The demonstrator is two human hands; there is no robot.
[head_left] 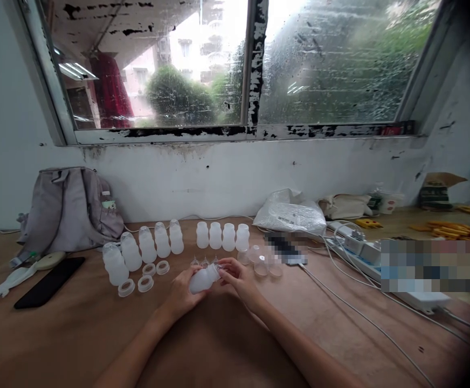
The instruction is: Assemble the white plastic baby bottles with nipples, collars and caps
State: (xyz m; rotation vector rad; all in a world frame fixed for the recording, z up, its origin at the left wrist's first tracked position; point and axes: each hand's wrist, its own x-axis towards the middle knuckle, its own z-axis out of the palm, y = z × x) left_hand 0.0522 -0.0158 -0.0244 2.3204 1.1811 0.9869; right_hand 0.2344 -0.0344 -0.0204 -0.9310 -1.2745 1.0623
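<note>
A frosted white baby bottle [202, 279] lies tilted in my left hand [182, 285], whose fingers are wrapped around its body, with the neck pointing right. At that neck, the fingers of my right hand [235, 277] are closed; a clear piece there is too small to make out. Just behind the hands stand several clear bottle teats [206, 262], partly hidden. To the left lie several white screw rings [145, 283]. Several translucent domed caps [261, 267] sit to the right of my right hand.
Capped bottles [148, 245] stand in a slanting row at left, uncapped bottles [215, 235] behind the hands. A black phone [49, 283] and grey backpack [71, 210] are left. Right are a plastic bag [289, 213], a cabled phone [285, 249] and a power strip [421, 299].
</note>
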